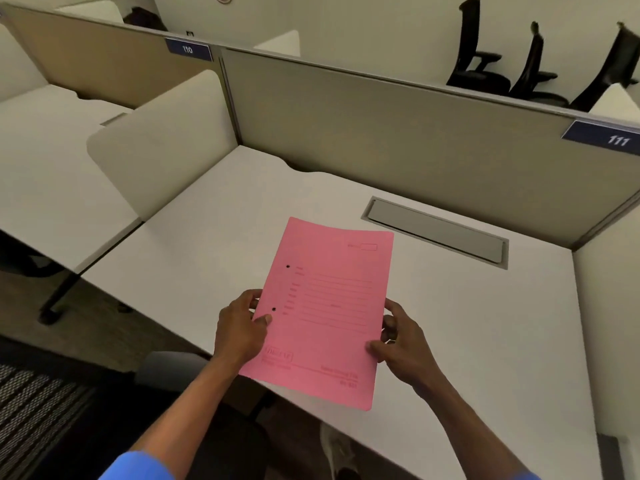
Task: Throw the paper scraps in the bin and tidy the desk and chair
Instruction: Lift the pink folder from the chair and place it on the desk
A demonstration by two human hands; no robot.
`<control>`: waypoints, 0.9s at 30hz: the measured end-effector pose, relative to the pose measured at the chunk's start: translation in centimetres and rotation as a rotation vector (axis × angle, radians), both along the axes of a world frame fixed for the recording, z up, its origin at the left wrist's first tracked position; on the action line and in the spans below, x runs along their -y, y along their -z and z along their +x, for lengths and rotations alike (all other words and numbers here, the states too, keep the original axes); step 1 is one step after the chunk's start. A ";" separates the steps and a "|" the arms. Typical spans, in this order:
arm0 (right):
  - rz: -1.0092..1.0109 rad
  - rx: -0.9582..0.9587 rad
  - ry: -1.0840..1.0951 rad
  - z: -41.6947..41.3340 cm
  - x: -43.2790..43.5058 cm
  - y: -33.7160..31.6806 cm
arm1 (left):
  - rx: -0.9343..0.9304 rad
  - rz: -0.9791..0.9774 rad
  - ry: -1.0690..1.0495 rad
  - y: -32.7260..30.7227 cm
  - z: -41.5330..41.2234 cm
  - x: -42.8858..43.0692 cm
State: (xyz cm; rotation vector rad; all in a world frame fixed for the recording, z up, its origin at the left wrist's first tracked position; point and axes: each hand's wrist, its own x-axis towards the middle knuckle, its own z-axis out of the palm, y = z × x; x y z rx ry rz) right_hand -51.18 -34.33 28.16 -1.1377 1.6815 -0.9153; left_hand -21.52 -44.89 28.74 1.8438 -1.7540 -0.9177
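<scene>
A pink paper file folder (325,313) with two punched holes and printed lines is held flat just above the white desk (467,341), near its front edge. My left hand (239,327) grips the folder's left edge with the thumb on top. My right hand (401,344) holds its right edge, thumb on top and fingers curled beside and under it. No paper scraps and no bin are in view. A dark chair seat (221,445) shows below the desk edge, between my forearms.
A grey cable-tray lid (436,233) is set into the desk at the back right. Beige partition panels (398,133) marked 110 and 111 wall the back. A white side divider (162,140) separates the neighbouring desk at left. Black office chairs (502,64) stand beyond the partition.
</scene>
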 end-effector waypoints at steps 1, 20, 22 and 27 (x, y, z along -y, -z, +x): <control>-0.002 0.009 -0.005 -0.5 1.1 0.4 | 0.003 -0.003 -0.003 0.2 -0.4 1.2; 0.007 -0.055 0.024 -10.5 27.6 8.1 | 0.073 -0.011 -0.009 6.8 -11.5 28.3; 0.018 -0.049 0.047 -11.2 30.2 9.3 | 0.075 -0.028 -0.019 7.8 -12.6 31.0; 0.031 -0.046 0.088 -12.0 35.6 11.7 | 0.112 -0.063 -0.010 9.9 -14.6 37.2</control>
